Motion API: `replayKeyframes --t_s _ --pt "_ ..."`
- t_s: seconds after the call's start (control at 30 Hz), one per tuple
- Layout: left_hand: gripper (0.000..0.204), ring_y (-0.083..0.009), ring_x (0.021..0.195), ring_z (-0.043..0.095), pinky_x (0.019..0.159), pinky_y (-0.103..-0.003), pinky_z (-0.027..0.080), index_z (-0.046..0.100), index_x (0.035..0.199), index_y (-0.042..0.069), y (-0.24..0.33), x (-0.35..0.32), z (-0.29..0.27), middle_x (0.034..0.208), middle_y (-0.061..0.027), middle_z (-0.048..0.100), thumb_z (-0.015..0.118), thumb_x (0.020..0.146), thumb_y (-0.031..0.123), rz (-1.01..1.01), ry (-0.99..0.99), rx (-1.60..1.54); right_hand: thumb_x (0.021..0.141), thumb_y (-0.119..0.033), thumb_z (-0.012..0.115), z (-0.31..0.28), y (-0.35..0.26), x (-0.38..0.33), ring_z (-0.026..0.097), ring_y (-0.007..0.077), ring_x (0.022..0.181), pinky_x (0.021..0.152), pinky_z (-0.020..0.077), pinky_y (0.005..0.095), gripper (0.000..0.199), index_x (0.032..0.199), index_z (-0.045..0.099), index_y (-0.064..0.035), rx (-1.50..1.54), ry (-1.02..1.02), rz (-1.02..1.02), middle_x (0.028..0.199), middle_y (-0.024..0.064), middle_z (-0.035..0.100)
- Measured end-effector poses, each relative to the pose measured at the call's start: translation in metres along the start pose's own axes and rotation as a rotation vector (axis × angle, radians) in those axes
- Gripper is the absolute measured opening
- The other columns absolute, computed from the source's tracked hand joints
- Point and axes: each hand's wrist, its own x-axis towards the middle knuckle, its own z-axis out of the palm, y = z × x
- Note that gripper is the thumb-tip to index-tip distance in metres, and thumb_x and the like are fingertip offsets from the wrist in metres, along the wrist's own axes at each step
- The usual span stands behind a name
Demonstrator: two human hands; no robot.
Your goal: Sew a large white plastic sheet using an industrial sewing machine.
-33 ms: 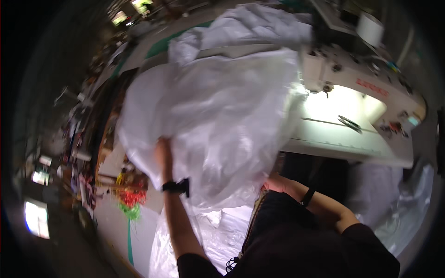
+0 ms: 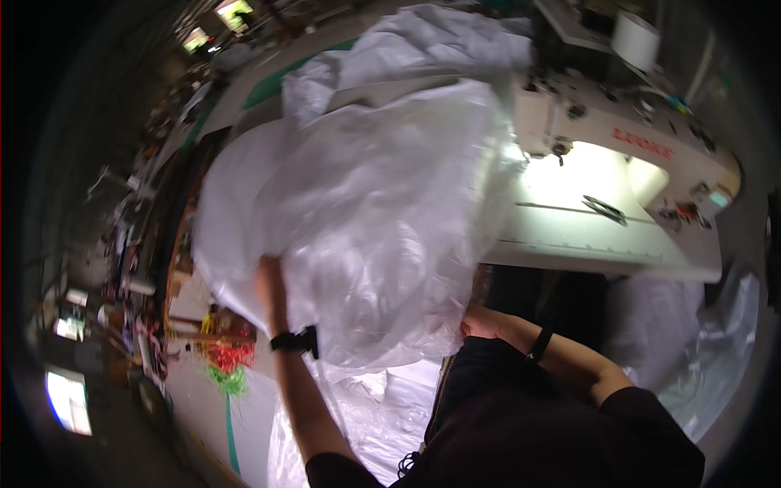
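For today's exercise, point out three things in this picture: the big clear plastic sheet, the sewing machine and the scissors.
clear plastic sheet (image 2: 366,220), head view, middle of the bunched film.
sewing machine (image 2: 643,142), head view, white upper arm.
scissors (image 2: 604,208), head view, on the blades, lying on the lit machine bed.

big sheet (image 2: 366,220): thin see-through plastic film, glossy, crinkled all over
sewing machine (image 2: 643,138): smooth painted metal body, off-white, slight sheen
machine table (image 2: 602,244): smooth matt top, brightly lit
scissors (image 2: 604,208): dark metal
wrist strap (image 2: 294,342): matt black
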Motion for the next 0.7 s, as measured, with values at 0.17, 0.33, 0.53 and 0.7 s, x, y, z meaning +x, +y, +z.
replayKeyframes --t_s 0.17,0.33,0.53,0.7 --pt "0.026 -0.0463 0.087 0.058 0.074 -0.05 0.045 0.05 0.105 0.003 -0.036 -0.018 -0.069 0.097 -0.0242 0.063 0.046 0.102 0.028 -0.035 0.087 0.019 0.093 -0.028 0.065 -0.01 -0.008 0.009 0.062 0.021 0.099 0.08 0.0513 0.0321 0.043 0.128 0.055 -0.0056 -0.257 0.068 0.101 0.112 0.0108 0.063" --pt "0.023 -0.0435 0.086 0.058 0.077 -0.048 0.045 0.05 0.105 0.001 -0.076 -0.024 -0.123 0.096 -0.0245 0.061 0.047 0.102 0.024 -0.108 0.196 0.054 0.095 -0.027 0.061 -0.015 0.02 0.059 0.062 0.0237 0.089 0.077 0.049 0.039 0.038 0.12 0.058 0.0006 -1.126 0.201 -0.422 0.099 0.0164 0.065" --pt "0.024 -0.039 0.09 0.06 0.082 -0.045 0.047 0.051 0.107 0.0 -0.162 -0.052 -0.19 0.099 -0.0214 0.062 0.05 0.101 0.023 -0.129 0.32 0.065 0.094 -0.021 0.061 0.074 -0.017 0.058 0.057 0.0168 0.079 0.072 0.0475 0.0335 0.026 0.109 0.061 0.0003 -0.48 0.391 -0.457 0.089 0.0087 0.062" --pt "0.024 -0.0328 0.087 0.057 0.082 -0.043 0.046 0.051 0.104 -0.002 -0.19 -0.071 -0.227 0.097 -0.0197 0.06 0.051 0.1 0.022 -0.167 0.325 0.081 0.093 -0.014 0.058 0.053 -0.01 -0.001 0.053 0.0112 0.078 0.069 0.0464 0.0297 0.018 0.104 0.06 0.001 -0.559 0.301 -0.489 0.085 0.0019 0.059"
